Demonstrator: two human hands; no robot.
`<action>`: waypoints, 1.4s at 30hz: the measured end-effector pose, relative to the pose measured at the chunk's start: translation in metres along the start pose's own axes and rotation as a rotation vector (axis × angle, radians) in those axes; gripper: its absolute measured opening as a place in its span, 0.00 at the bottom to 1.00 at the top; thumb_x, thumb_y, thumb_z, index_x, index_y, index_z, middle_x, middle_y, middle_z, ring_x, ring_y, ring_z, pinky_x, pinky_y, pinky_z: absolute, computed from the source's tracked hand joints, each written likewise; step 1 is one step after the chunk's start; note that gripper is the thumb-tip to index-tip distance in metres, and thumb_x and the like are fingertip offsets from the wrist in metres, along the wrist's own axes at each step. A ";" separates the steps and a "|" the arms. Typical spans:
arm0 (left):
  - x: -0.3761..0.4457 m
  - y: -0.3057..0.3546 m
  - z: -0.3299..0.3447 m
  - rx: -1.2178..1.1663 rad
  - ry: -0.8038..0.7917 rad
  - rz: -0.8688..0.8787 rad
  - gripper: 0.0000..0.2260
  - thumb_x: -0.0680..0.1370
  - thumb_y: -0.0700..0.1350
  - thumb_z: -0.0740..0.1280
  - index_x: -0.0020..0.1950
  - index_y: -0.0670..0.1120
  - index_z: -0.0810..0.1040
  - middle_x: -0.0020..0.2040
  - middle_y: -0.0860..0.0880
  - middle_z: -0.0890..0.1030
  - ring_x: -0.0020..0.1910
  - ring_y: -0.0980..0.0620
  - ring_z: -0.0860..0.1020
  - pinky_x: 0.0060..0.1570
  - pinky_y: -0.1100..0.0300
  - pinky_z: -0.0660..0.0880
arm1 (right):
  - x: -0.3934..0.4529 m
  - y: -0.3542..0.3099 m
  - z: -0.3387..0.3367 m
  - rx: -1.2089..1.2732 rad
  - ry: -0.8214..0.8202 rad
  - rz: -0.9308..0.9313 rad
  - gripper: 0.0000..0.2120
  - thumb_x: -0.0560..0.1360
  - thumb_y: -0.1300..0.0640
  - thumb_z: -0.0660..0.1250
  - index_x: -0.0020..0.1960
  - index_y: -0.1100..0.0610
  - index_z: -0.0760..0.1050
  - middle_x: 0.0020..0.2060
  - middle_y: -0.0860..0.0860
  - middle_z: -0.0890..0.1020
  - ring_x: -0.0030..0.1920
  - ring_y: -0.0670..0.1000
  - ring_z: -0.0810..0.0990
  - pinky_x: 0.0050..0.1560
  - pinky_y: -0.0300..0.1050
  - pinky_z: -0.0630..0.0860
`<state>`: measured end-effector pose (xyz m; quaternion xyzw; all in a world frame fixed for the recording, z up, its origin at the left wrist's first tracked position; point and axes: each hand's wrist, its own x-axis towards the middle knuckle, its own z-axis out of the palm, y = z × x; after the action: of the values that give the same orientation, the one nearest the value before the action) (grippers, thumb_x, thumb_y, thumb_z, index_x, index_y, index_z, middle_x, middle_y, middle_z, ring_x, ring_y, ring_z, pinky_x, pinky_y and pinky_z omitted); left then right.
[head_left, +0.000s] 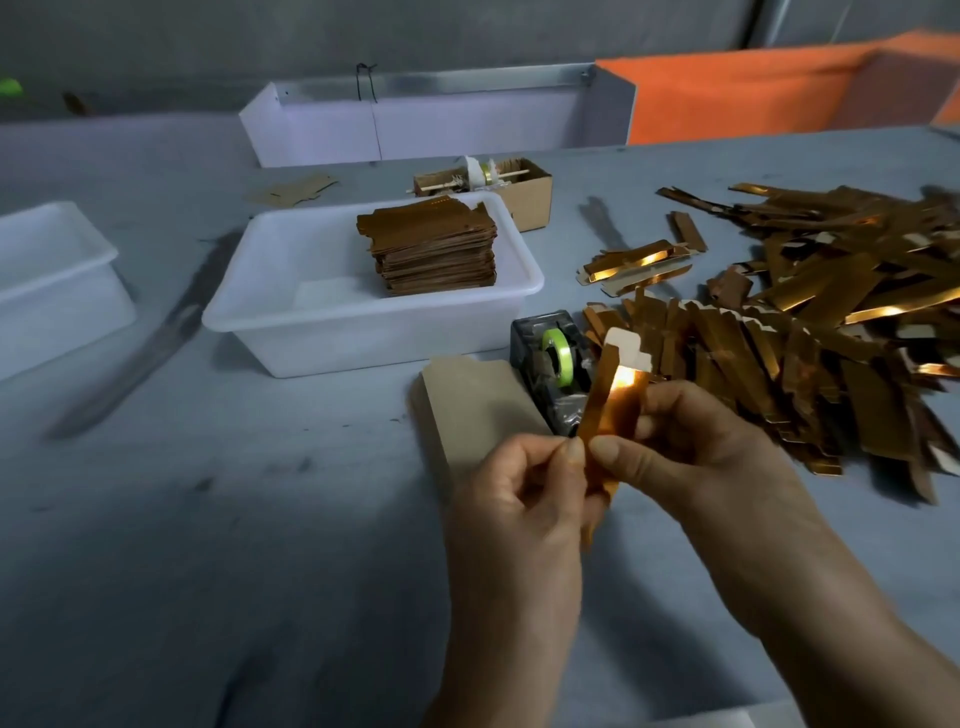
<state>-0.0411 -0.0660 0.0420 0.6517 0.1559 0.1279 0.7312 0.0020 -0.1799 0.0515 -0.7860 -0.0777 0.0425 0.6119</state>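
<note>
A narrow gold foil card piece (613, 400), partly folded with white tabs at its top, stands upright between both hands above the grey table. My left hand (519, 499) pinches its lower left edge with thumb and forefinger. My right hand (691, 447) grips its right side, thumb on the front. Behind it sits a black tape dispenser (550, 364) with a green roll. A large pile of flat gold card pieces (810, 322) spreads over the table to the right.
A white plastic tub (291, 322) holds a neat stack of gold pieces (436, 249). A brown card sheet (467, 410) lies under my hands. Another white tub (52, 275) stands at the left; a small cardboard box (530, 197) and a white tray (415, 124) stand behind.
</note>
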 end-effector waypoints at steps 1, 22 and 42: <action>0.000 0.001 -0.002 -0.061 -0.036 -0.067 0.07 0.77 0.41 0.68 0.41 0.48 0.82 0.39 0.51 0.86 0.40 0.52 0.85 0.39 0.63 0.81 | 0.000 0.001 0.000 0.041 0.000 0.014 0.14 0.60 0.48 0.70 0.43 0.52 0.76 0.36 0.51 0.79 0.42 0.49 0.80 0.36 0.34 0.76; 0.010 -0.007 -0.016 0.581 -0.139 0.085 0.14 0.79 0.56 0.62 0.40 0.49 0.78 0.35 0.49 0.81 0.33 0.55 0.80 0.32 0.61 0.78 | 0.007 0.007 -0.009 0.108 -0.084 0.067 0.14 0.62 0.51 0.67 0.46 0.53 0.78 0.41 0.52 0.83 0.42 0.45 0.82 0.43 0.39 0.73; 0.082 -0.025 -0.078 0.299 0.157 -0.254 0.05 0.73 0.42 0.73 0.39 0.44 0.80 0.23 0.54 0.75 0.25 0.56 0.71 0.28 0.64 0.68 | 0.016 0.019 0.015 -0.585 0.294 -0.371 0.10 0.74 0.55 0.64 0.55 0.52 0.78 0.51 0.42 0.73 0.52 0.44 0.73 0.44 0.27 0.64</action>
<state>0.0029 0.0337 0.0041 0.7161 0.3106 0.0603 0.6221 0.0169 -0.1674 0.0298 -0.8978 -0.1390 -0.2062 0.3634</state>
